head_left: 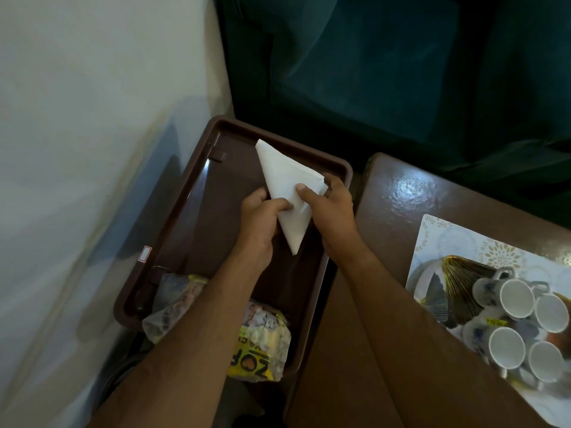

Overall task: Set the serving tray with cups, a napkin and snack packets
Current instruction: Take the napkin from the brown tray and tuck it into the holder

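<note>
Snack packets were already at the near end of the serving tray, cups not yet — they sat bunched on the surface to your right, well apart from it. You had both hands — left hand, right hand — pinched on the folded white napkin, triangle over the tray's middle, forearms reaching forward.

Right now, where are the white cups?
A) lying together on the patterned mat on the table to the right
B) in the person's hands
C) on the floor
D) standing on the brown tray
A: the white cups lie clustered on the patterned mat, while both hands hold the folded napkin over the brown tray.
</note>
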Motion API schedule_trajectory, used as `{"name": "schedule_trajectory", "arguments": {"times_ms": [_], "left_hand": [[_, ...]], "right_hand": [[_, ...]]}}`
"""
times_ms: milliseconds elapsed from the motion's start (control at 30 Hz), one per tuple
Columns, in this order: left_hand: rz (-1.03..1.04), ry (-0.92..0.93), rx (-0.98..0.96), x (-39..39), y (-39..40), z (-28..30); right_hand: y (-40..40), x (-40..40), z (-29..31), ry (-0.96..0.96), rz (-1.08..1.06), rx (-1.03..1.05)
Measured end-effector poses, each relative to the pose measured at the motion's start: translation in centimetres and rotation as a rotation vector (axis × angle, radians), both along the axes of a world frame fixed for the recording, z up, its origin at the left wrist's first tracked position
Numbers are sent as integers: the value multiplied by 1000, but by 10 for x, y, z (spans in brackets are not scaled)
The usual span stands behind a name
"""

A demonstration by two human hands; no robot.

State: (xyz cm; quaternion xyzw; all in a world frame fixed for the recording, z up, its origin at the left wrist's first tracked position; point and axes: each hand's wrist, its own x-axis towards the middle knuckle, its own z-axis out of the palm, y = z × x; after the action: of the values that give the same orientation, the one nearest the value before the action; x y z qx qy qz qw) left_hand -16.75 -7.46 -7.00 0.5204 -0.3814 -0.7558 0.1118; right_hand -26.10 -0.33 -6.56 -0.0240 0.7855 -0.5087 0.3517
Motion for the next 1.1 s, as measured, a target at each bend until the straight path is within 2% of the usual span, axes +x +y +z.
{"name": "schedule_trajectory", "arguments": {"times_ms": [133, 333, 500, 900, 1100], "left_hand": [[-45, 7, -59, -2, 6, -1], [93, 3, -34, -5, 14, 3], [35, -15, -119, -10, 33, 7], [34, -19, -77, -34, 89, 25], [27, 44, -166, -52, 131, 35]], "right_hand": [[9, -2, 3, 94, 17, -3], [27, -2, 7, 139, 47, -108], [43, -3, 12, 263, 54, -108], [110, -21, 26, 318, 100, -163], [157, -36, 31, 387, 83, -165]]}}
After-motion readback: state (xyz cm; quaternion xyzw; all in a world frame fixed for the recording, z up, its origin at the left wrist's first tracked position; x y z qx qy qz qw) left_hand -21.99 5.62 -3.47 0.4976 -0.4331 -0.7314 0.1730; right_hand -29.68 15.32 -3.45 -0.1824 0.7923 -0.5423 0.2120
